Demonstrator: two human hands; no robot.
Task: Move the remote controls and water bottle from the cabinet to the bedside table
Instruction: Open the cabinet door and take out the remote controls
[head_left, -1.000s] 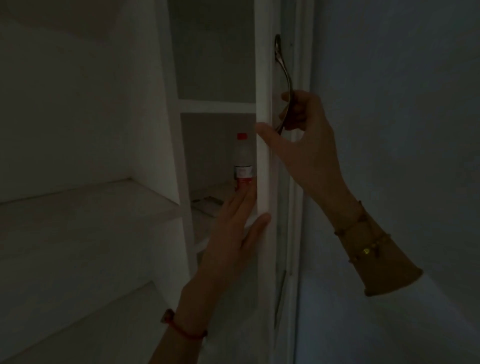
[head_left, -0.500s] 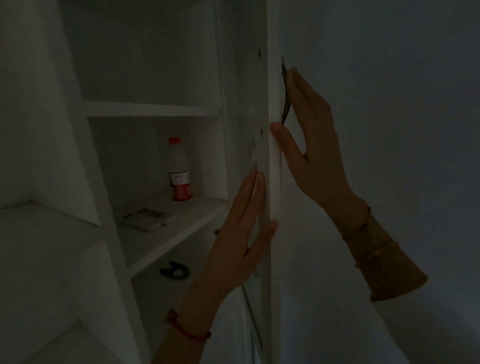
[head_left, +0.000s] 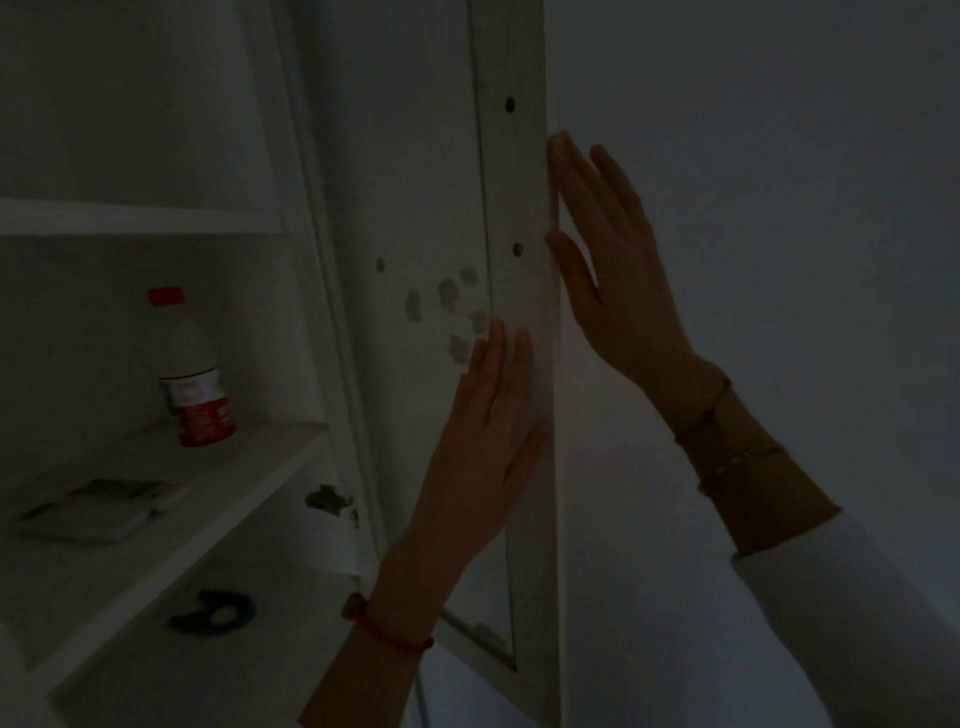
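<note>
A water bottle with a red cap and red label stands upright on the middle shelf of the white cabinet. In front of it, further left on the same shelf, lie the pale remote controls. The cabinet door is swung open, edge toward me. My left hand lies flat on the door's inner face, fingers apart. My right hand presses flat against the door's outer side, holding nothing. The scene is dim.
A small dark ring-shaped object lies on the lower shelf. An upper shelf spans the cabinet. A plain wall fills the right side behind the open door.
The door has swung further open to the right. My right hand let go of the handle and now lies flat on the door. More of the shelf and bottle shows.
</note>
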